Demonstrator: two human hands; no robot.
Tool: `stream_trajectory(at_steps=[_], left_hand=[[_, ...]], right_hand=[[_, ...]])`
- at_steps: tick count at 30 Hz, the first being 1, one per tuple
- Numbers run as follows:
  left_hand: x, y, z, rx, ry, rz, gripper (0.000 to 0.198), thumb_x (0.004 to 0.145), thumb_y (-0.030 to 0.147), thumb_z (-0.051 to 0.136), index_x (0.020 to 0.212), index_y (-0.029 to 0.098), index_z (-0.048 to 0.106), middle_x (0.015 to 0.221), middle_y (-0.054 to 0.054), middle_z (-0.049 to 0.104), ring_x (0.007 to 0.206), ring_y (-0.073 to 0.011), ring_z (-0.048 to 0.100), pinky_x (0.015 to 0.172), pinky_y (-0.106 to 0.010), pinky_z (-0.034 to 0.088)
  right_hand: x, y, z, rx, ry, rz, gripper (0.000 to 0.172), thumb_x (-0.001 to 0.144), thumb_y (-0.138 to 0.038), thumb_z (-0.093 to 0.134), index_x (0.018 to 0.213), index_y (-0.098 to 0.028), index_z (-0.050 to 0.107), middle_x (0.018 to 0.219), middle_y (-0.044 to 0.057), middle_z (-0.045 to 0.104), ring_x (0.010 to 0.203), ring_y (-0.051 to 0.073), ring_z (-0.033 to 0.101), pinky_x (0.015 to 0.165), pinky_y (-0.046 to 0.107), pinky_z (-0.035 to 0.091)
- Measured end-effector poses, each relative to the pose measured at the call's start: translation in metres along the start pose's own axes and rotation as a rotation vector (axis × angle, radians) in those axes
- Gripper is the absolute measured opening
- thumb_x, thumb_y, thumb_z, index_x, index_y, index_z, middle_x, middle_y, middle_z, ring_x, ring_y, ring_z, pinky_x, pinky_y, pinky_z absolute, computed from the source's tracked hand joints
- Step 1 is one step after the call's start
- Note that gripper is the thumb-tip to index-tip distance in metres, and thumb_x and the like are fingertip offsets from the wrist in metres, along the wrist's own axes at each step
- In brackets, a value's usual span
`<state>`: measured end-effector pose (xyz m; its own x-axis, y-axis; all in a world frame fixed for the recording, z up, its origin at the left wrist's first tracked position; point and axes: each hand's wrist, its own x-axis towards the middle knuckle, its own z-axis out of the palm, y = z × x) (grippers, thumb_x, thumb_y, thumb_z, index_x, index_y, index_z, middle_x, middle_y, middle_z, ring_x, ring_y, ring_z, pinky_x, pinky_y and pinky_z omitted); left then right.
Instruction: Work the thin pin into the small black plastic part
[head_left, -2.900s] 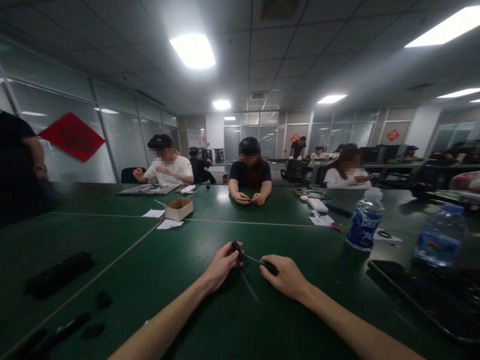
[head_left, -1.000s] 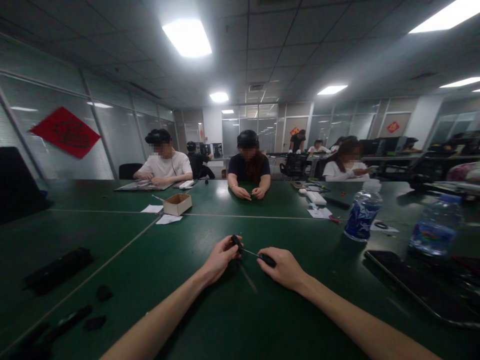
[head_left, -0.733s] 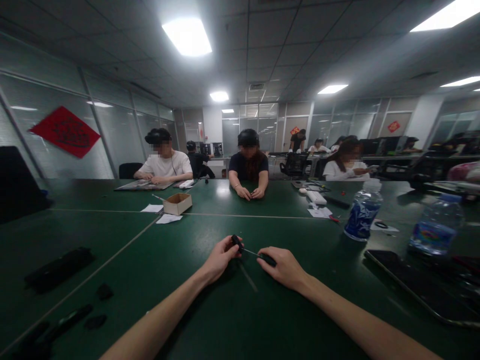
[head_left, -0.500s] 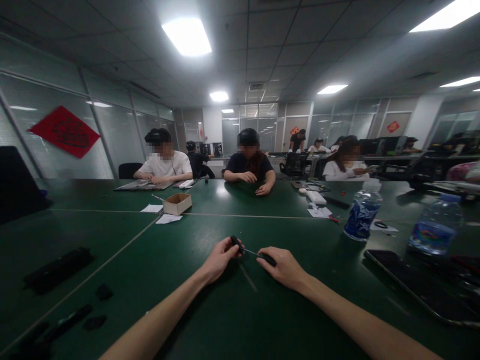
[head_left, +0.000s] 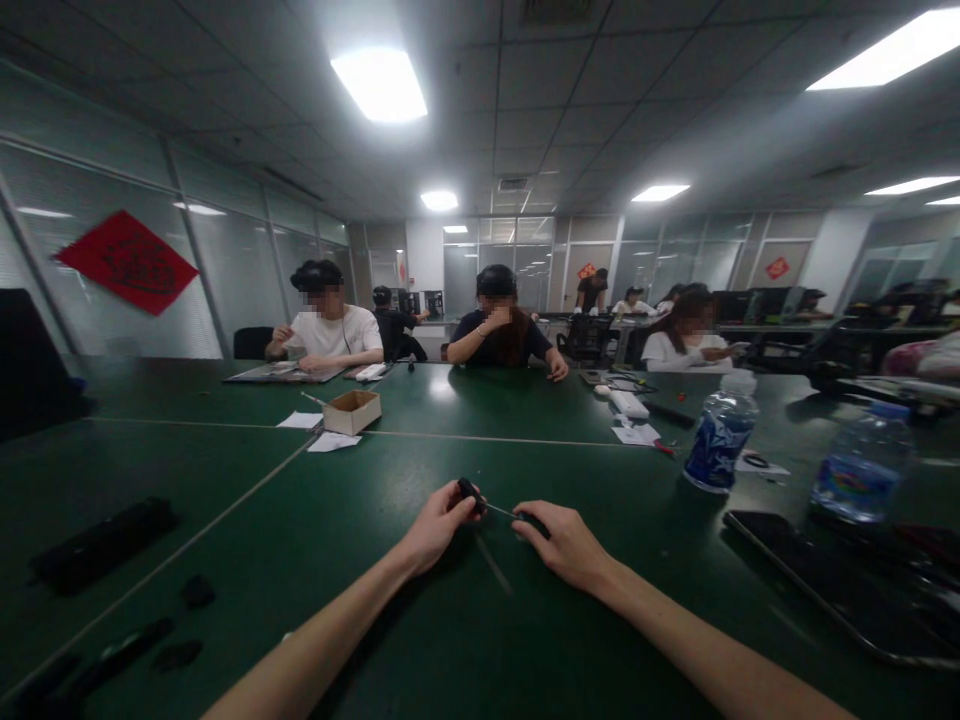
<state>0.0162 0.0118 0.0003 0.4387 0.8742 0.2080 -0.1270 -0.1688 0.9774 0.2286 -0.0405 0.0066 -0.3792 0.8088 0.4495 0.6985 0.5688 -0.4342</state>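
My left hand [head_left: 442, 522] is closed on a small black part [head_left: 471, 494], held just above the green table [head_left: 420, 640]. Fingers of my right hand [head_left: 562, 540] wrap round the dark handle of a screwdriver [head_left: 501, 511]. Its thin metal shaft points left and its tip meets the black part, though the exact point of contact is too small to make out.
Black pieces [head_left: 112, 545] lie at the left. A small open box [head_left: 352, 411] stands beyond my left hand. To the right are two bottles [head_left: 720, 440] and a black phone [head_left: 825, 580]. Across the table sit two people [head_left: 330, 335].
Both my hands keep nearly the same pose, with the screwdriver still against the black part. The person opposite has raised a hand to the face. The view has shifted slightly.
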Motion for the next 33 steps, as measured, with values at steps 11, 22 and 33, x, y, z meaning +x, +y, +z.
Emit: stream_trajectory(at_steps=[11,22,33], left_hand=[[-0.005,0.010,0.011,0.189,-0.133,0.008,0.020,0.077,0.029,0.058,0.091,0.017,0.060,0.089,-0.006,0.061,0.082,-0.0188,0.055,0.075,-0.030,0.043],[0.000,-0.004,0.003,-0.110,0.084,-0.052,0.036,0.075,0.032,0.061,0.108,0.017,0.055,0.096,-0.008,0.058,0.091,-0.0200,0.055,0.080,-0.033,0.045],[-0.004,0.004,0.007,-0.135,0.077,-0.115,0.041,0.076,0.031,0.061,0.114,0.016,0.052,0.098,-0.009,0.055,0.079,-0.0183,0.061,0.072,-0.032,0.048]], right_hand=[[0.005,0.003,-0.001,0.024,0.194,0.124,0.028,0.092,-0.036,0.040,0.099,-0.018,0.061,0.091,0.007,0.066,0.084,0.020,0.062,0.075,0.030,0.049],[0.003,-0.008,-0.004,-0.026,-0.013,0.015,0.025,0.090,-0.032,0.043,0.099,-0.017,0.062,0.091,0.006,0.066,0.081,0.018,0.061,0.074,0.027,0.047],[0.004,-0.008,-0.004,-0.042,-0.042,0.031,0.027,0.090,-0.033,0.043,0.098,-0.017,0.063,0.091,0.006,0.066,0.080,0.017,0.060,0.073,0.027,0.046]])
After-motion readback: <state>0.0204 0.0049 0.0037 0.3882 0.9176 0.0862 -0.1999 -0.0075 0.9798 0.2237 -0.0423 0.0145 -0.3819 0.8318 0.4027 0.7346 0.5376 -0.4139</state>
